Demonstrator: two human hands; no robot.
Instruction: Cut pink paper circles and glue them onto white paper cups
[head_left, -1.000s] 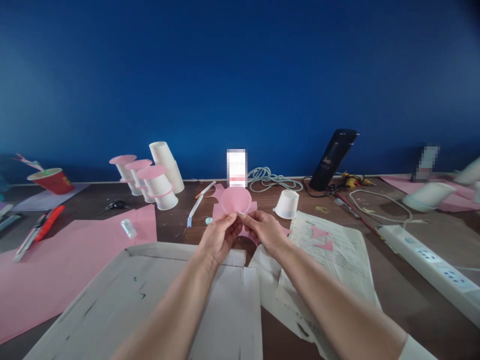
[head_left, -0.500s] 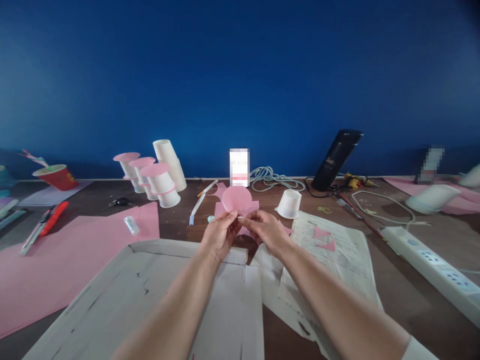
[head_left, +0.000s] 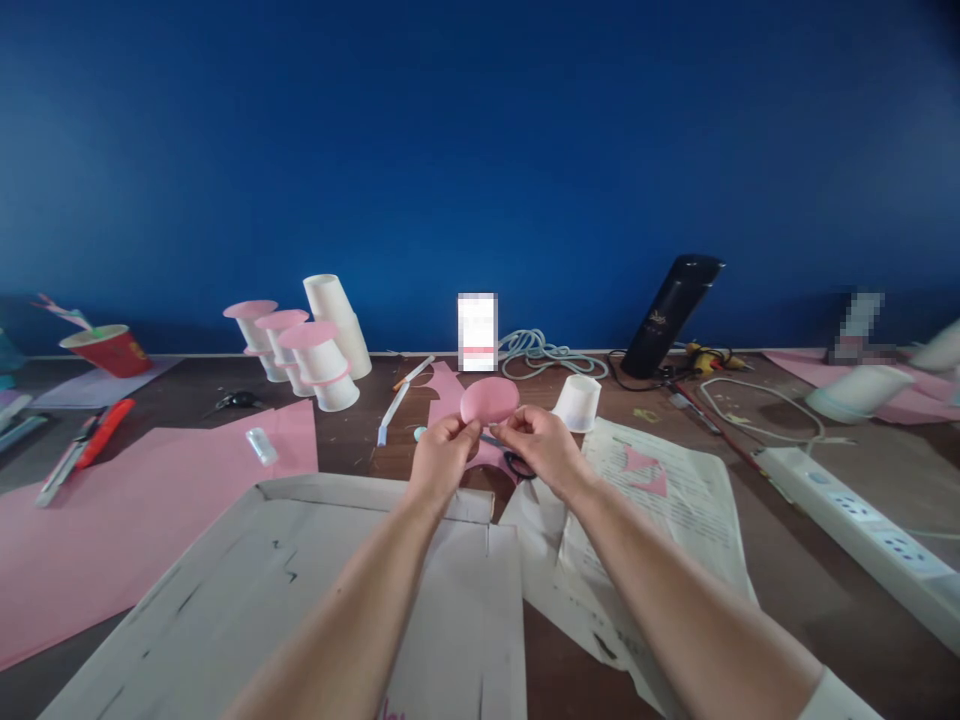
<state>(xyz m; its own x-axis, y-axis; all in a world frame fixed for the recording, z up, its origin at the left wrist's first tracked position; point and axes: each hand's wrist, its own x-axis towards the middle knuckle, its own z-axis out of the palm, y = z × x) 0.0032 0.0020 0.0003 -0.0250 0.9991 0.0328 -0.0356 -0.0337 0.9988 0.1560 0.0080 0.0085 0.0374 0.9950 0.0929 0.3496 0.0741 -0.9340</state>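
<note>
Head view up: what is my grip on?

"I have my left hand and right hand both pinching the near edge of a pink paper disc, fingertips closed on it."

"Where do I find it?"

"I see it held over the bench, in front of the pixelated screen. A white paper cup stands upside down near the right hand; stacked cups with pink discs stand well off to the left"
</note>
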